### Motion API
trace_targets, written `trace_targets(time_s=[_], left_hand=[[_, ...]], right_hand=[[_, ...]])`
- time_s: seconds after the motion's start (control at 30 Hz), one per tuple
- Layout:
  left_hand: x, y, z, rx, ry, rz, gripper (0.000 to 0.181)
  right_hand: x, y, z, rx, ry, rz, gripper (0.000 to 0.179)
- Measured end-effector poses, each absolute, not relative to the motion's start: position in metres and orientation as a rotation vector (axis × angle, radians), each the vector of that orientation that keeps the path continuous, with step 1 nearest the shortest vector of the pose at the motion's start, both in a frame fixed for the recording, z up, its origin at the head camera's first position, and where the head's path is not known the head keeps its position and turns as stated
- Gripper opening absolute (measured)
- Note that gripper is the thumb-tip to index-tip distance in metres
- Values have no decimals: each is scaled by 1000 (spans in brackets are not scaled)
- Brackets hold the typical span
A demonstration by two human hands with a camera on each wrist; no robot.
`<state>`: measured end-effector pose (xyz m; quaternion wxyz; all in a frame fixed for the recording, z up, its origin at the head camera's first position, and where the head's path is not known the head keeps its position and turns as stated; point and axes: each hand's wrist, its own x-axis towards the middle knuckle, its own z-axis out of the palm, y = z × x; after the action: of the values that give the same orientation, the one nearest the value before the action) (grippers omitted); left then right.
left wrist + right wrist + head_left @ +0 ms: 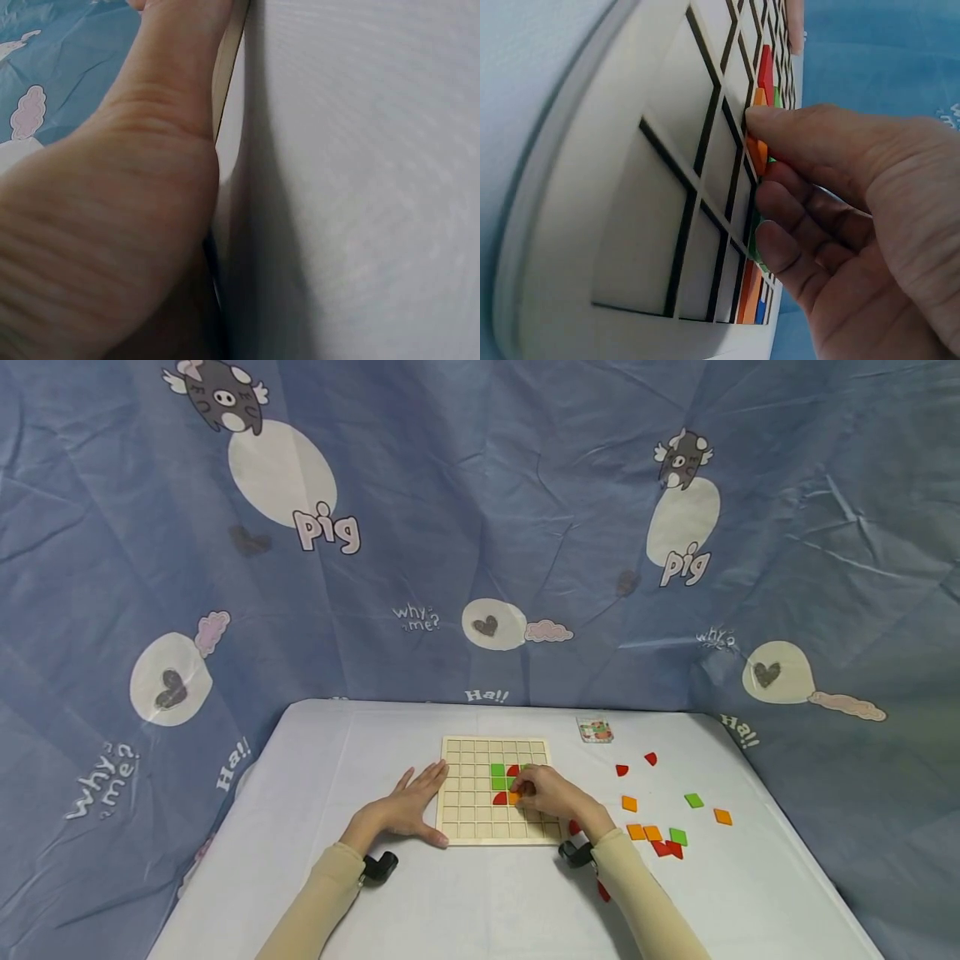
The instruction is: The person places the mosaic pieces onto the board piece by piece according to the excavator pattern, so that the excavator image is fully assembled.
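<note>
A pale wooden grid board (465, 827) lies on the white table. Along its left edge rests my left hand (408, 806), fingers spread and straight, the thumb near the front corner. Over the board's right half, my right hand (555, 793) pinches an orange tile (757, 154) between thumb and fingers, down at the grid. Close by on the board are green square tiles (498, 770), a red rounded piece (500, 798) and another orange tile (760, 96). My right hand hides part of the grid in the head view. The left wrist view shows mostly palm and tabletop.
Loose orange (629, 803), green (693, 800) and red pieces (651, 759) are scattered right of the board. A small clear packet with a printed card (596, 730) lies at the back. Some red pieces (603, 892) lie beside my right forearm. A blue patterned cloth (480, 527) hangs behind.
</note>
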<state>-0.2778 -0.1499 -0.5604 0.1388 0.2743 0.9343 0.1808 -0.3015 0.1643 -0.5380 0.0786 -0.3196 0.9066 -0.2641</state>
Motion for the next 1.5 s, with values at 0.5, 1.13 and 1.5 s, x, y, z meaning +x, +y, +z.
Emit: trace_targets(time_s=[0.5,1.13,1.5], left_hand=[[-277,-152,-563,787,2689,533,133],[-276,-155,-559,818,2695,510,134],[-275,-152,-558,823,2699,515,134]], right_hand=[[-285,226,-527,-617,2783,-976,21],[-273,338,-549,-26,2774,-950,45],[-273,335,-548,32,2772,-960,39]])
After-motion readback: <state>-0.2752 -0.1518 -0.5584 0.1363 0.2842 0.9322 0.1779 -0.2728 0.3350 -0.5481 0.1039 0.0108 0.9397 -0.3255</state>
